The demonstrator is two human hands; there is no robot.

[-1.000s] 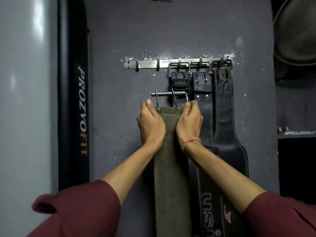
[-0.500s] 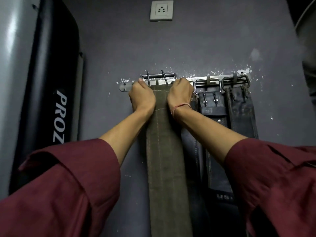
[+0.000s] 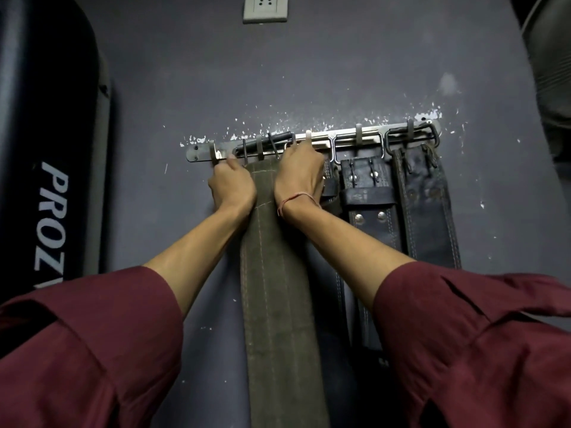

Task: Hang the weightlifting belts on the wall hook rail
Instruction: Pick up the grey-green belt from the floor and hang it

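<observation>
The fingers [image 3: 230, 163] of the left hand [image 3: 232, 185] are curled shut around the left edge of the green belt [image 3: 279, 288], just under the rail [image 3: 312, 142]. The fingers of the right hand [image 3: 301, 174] are closed on the belt's right edge, with one fingertip reaching up onto the rail itself. Both hands hold the belt's top end flat against the wall [image 3: 309, 72].

Between the hands, the belt's buckle [image 3: 265, 145] lies across the rail, over a hook [image 3: 259, 146] near the rail's left end. Whether the buckle bar has actually dropped behind that hook cannot be told from here. The rest of the belt hangs straight down from the rail, between the two forearms.

Toward the rail's right end, two dark belts [image 3: 370, 211] already hang by their buckles, and a third buckle strap [image 3: 329, 180] peeks out from behind the right hand.

This looks like the seating step for the green belt. The next move likely calls for lowering the buckle until the hook takes the weight, then easing both grips open slowly, ready to catch it if it slips.
</observation>
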